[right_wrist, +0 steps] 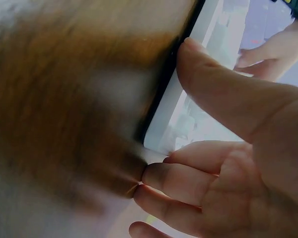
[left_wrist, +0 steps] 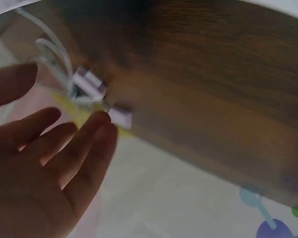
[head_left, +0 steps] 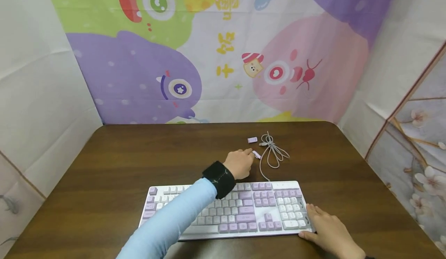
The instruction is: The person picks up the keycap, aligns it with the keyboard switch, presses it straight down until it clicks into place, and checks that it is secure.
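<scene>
Showing lilac keyboard keys (head_left: 246, 210), head view only

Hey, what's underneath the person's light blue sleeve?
Beneath the light blue fabric sleeve is a rectangular white and purple keyboard, its keys showing on both sides. The keys and front-left corner directly behind the sleeve are covered from view.

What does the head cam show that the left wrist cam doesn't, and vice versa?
Head only: the right hand at the corner of the keyboard, the keys, the black wristband and the light blue sleeve.

Left wrist only: the palm side of the left hand, with its thumb.

Both: that hand's fingers, two small lilac pieces, the looped cable, the desk and part of the cartoon sheet.
</scene>
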The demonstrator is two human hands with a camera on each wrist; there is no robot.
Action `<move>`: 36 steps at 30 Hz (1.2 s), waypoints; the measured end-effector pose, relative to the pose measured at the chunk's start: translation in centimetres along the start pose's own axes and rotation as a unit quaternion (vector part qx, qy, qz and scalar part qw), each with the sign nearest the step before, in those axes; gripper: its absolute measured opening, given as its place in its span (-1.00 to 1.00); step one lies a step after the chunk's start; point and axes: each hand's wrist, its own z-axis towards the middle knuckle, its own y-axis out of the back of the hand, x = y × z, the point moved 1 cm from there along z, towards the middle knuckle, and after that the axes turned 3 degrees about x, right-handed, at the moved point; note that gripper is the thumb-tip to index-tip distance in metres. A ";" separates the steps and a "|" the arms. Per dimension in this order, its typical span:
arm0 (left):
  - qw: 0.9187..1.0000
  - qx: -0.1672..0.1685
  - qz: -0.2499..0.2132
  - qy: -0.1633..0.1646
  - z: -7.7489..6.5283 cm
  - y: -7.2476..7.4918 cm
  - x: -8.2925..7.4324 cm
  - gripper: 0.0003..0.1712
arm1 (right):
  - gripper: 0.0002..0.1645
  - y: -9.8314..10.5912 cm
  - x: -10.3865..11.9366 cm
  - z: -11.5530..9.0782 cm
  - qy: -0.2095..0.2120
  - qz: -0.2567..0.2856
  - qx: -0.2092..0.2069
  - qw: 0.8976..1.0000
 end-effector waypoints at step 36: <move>0.997 -0.062 0.045 -0.013 4.4 -4.1 0.4 -0.93 | -0.02 0.2 0.0 0.2 -0.027 0.016 0.035 0.999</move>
